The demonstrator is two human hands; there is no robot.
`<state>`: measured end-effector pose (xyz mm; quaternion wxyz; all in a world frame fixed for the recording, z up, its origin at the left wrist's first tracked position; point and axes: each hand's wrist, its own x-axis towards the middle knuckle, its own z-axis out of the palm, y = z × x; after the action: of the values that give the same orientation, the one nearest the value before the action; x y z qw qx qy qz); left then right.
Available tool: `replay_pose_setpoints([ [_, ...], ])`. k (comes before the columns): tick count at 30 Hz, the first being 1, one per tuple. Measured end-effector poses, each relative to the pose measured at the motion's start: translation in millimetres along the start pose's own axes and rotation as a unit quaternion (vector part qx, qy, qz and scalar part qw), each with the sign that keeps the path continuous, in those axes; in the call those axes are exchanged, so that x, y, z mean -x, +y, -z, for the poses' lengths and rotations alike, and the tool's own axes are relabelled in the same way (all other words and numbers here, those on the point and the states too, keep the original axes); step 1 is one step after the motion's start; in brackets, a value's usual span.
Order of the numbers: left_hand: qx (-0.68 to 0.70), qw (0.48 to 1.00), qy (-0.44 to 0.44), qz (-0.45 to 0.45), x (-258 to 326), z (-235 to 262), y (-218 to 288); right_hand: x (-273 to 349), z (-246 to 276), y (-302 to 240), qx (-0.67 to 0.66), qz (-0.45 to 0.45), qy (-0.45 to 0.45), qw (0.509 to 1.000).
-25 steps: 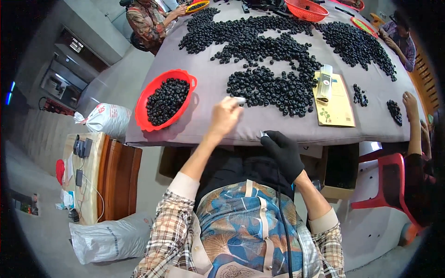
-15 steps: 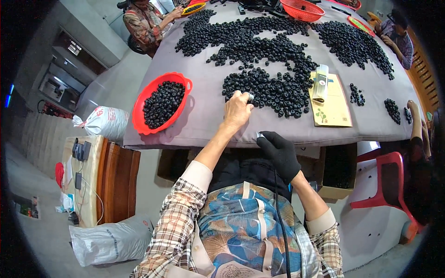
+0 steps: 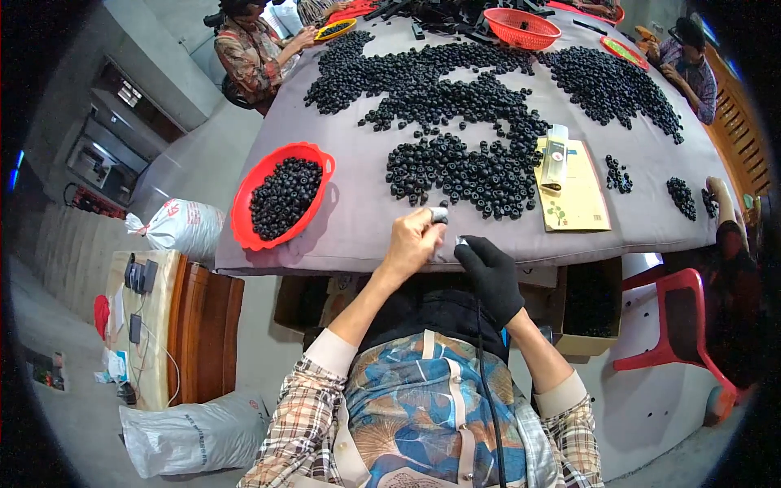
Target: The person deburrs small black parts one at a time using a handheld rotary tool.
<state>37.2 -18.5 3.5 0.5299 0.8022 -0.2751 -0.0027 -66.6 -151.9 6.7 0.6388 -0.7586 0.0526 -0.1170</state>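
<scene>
A wide pile of small black rounded parts with holes (image 3: 464, 172) covers the near middle of the table. Just in front of it, my bare left hand (image 3: 413, 244) is closed in a pinch, grey wrapping round a fingertip. A small black part (image 3: 440, 215) shows at its fingertips. Close on its right is my right hand (image 3: 492, 276) in a black glove, closed round something with a small silvery tip (image 3: 462, 241); most of that thing is hidden in the fist. From below this hand a black cable (image 3: 488, 382) runs down over my patterned apron.
A red basin (image 3: 238, 207) of black parts stands on the left. To the right, a clear-and-white packet (image 3: 556, 154) lies on a yellow card (image 3: 579, 199). Farther back are a red basket (image 3: 521, 37) and co-workers. A red chair (image 3: 683, 317) stands at lower right.
My left hand has drawn back from the pile toward me and now pinches a small black part beside my right hand. The gloved hand has shifted slightly. The view has tilted a little.
</scene>
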Motion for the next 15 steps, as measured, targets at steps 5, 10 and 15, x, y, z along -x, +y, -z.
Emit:
replay_pose_setpoints([
  [5,0.277,0.953,-0.08,0.094,29,-13,10,-3,1,-6,-0.037,0.024,0.041,0.998],
  [10,0.313,0.942,-0.061,0.106,34,-13,14,3,-4,-16,-0.149,-0.064,-0.002,0.987],
  [15,0.356,0.925,-0.046,0.125,34,-12,13,5,-7,-13,-0.163,-0.046,-0.008,0.985],
])
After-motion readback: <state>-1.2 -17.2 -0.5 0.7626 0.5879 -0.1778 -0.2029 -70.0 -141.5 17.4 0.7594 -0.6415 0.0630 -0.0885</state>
